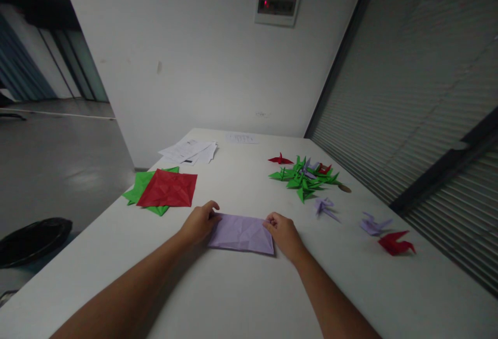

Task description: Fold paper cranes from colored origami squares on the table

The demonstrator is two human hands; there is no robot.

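Observation:
A lilac sheet of paper (pixel 241 232), creased and folded into a rectangle, lies flat on the white table (pixel 241 297) in front of me. My left hand (pixel 199 221) rests on its left edge, fingers curled down onto the paper. At the right edge, my right hand (pixel 285 234) pinches the upper right corner with bent fingers. Both forearms reach in from the bottom of the view.
A red sheet (pixel 168 188) lies on green sheets (pixel 137 189) at the left. White printed papers (pixel 190 151) sit farther back. A pile of folded cranes (pixel 305 175), mostly green, is at the right, with loose lilac cranes (pixel 372 224) and a red crane (pixel 395 243) nearer. A wall is behind the table and blinds run along the right.

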